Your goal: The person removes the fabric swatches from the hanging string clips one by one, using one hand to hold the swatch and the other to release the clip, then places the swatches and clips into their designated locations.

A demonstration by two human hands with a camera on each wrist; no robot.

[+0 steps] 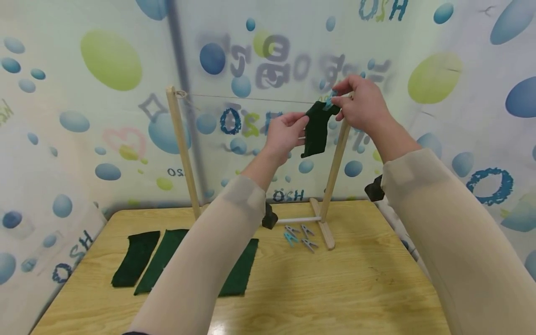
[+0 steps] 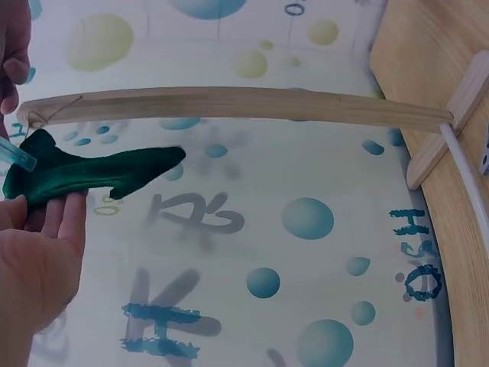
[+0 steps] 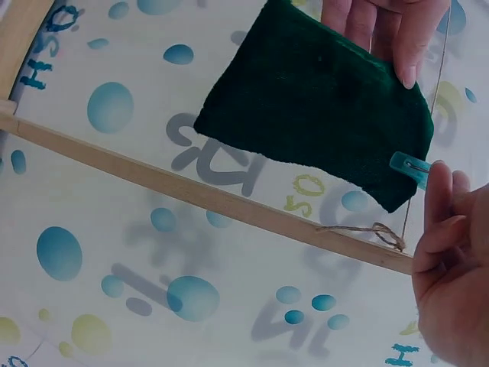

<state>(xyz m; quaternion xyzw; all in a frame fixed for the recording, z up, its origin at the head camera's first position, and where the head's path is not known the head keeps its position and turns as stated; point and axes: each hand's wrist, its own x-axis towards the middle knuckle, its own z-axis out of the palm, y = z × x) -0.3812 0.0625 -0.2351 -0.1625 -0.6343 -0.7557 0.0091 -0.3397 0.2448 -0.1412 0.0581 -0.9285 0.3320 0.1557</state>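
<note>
A dark green cloth piece [image 1: 317, 132] hangs at the right end of a thin string [image 1: 251, 98]. My left hand [image 1: 285, 135] pinches its upper left edge between thumb and fingers; the left wrist view shows the cloth [image 2: 92, 172] lying over those fingers. With thumb and fingertips, my right hand [image 1: 363, 104] grips a light blue clothespin [image 1: 330, 100] at the cloth's upper right. In the right wrist view the clothespin's [image 3: 409, 167] jaws sit over the cloth's edge, right at the string. Part of the clothespin is hidden behind the right fingers.
Wooden posts [image 1: 182, 149] hold the string, with a white bar [image 1: 297, 219] low between them. Several clothespins [image 1: 309, 244] lie by the right foot [image 1: 324, 228]. Green cloth pieces [image 1: 136, 258] lie at the left of the wooden table [image 1: 335, 298], partly behind my left sleeve [image 1: 201, 251].
</note>
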